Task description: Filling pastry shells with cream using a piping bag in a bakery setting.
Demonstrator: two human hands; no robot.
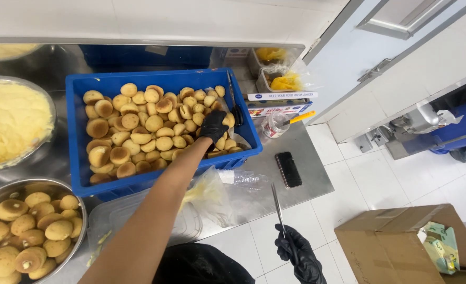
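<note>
Blue plastic makes the landmark here: a blue crate point(78, 137) filled with small round golden cakes point(138, 131) sits on a steel counter point(312, 176), and everything else is placed against it; the left hand point(213, 126), in a black glove, reaches across the crate's near rim and rests on the cakes at its right end, its fingers curled down among them, though whether they pinch one cannot be told; black scissors point(234, 105) lean inside the crate's right wall just beyond that hand; the right hand point(298, 257), also gloved in black, hangs off the counter's edge well in front and right of the crate, its fingers wrapped shut around the handle of a long thin metal tool point(277, 205) that points up toward the crate; between that tool and the crate lies a clear piping bag point(212, 194) with yellow cream, crumpled over a clear lidded tub point(138, 221); a black phone point(288, 169) lies flat just right of the crate's front corner; left of the crate stand a bowl of yellow cream point(7, 123) and, nearer, a steel bowl of cakes point(33, 231); behind its right corner sit boxes of cling film point(280, 102) and tubs of yellow filling point(285, 81); a cardboard box point(401, 242) stands on the tiled floor far to the right.
</note>
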